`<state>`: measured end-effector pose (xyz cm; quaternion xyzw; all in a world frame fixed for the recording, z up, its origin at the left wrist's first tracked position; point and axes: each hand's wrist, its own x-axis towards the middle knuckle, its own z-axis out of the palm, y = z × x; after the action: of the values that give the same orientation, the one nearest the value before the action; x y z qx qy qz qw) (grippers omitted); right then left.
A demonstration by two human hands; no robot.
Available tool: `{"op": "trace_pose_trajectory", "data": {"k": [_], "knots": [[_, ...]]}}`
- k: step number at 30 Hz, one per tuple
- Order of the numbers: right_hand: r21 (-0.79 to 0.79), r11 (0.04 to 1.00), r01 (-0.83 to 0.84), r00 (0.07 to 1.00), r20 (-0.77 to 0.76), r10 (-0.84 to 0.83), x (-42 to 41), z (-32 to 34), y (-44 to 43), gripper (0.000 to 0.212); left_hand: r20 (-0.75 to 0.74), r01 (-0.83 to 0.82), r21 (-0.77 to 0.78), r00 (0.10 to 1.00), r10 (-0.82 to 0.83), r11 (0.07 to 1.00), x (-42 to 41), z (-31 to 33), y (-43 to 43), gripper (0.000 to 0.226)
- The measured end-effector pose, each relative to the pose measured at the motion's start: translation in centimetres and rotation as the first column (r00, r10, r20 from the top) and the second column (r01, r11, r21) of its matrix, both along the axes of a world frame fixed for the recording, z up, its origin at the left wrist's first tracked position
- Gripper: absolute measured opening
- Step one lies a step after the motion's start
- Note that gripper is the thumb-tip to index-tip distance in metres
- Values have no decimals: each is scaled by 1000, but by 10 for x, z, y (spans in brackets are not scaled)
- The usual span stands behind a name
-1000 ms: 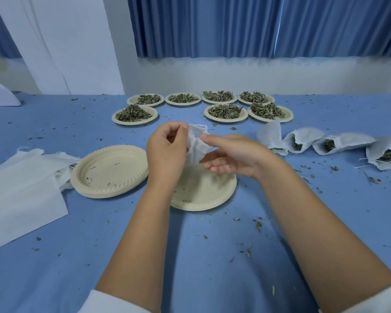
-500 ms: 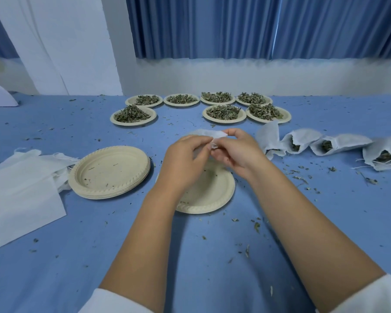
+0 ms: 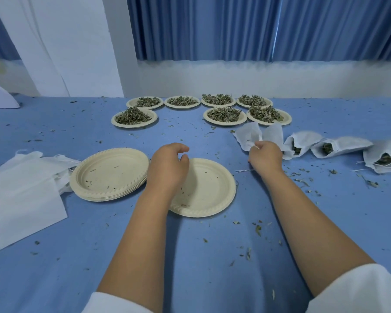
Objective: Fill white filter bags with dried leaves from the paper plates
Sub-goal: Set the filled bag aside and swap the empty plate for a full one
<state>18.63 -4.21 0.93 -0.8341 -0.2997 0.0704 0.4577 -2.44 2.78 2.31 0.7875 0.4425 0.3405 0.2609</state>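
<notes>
Moving the filter bag [image 3: 248, 135] from above the empty plate [image 3: 212, 208] to its right, pinched by the right hand [image 3: 265, 158] beside the filled bags [image 3: 339, 146]. Released by the left hand [image 3: 167, 168], loosely curled and empty over that plate. Suggests one bag done, with the full plates [image 3: 224, 115] beyond it next. Leaf-strewn blue cloth [image 3: 190, 256] underneath, blue curtains [image 3: 257, 28] far behind.

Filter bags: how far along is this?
Done: three filled bags lie at right; emptied plates stacked. In hand: right hand pinches another bag beside them; left hand holds nothing. To do: seven plates of leaves, flat bags.
</notes>
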Motion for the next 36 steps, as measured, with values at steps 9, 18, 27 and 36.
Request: {"op": "trace_pose_trajectory", "data": {"k": [9,18,27,36], "knots": [[-2,1000,-26,982,187,26,-14,8,2,27,-112,-62,-30,992,58,998,-4,-3,7,38],[-363,900,-243,911,235,340,-46,24,3,32,-240,-98,-80,968,77,992,-8,-5,9,44],[-570,735,-368,876,53,480,-52,33,-4,23,-72,-173,-74,983,168,982,-14,-3,9,44],[58,879,-474,745,-506,435,-63,23,12,18,113,-389,-16,915,388,921,-36,15,16,37]]}}
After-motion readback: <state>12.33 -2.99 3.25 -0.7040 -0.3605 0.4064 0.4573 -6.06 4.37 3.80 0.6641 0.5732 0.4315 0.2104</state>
